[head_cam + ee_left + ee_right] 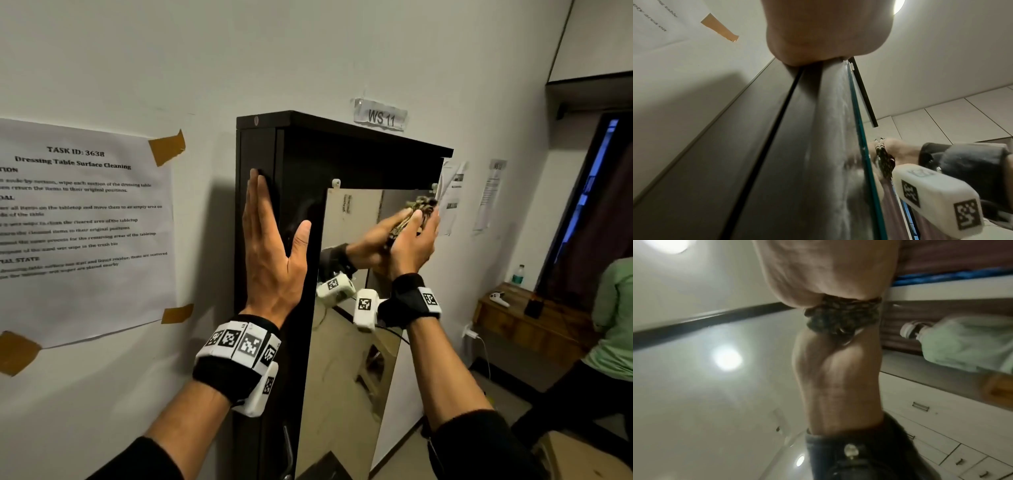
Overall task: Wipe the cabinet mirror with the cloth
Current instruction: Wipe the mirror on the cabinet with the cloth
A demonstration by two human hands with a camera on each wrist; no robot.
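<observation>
Overhead, label (pixel 381 115) reads "WS 11"; left sheet (pixel 82 226) reads "TASK ID: 3638". Left hand (pixel 270 246) flat, fingers together, on cabinet (pixel 301 164) side. Right hand (pixel 412 240) presses cloth (pixel 419 205) to mirror (pixel 349 359) top right; finger state unclear.

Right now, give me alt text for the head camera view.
The right hand presses a dark patterned cloth against the upper part of the cabinet mirror. The left hand lies flat, fingers straight, on the black cabinet beside the mirror. A taped instruction sheet hangs left.
</observation>
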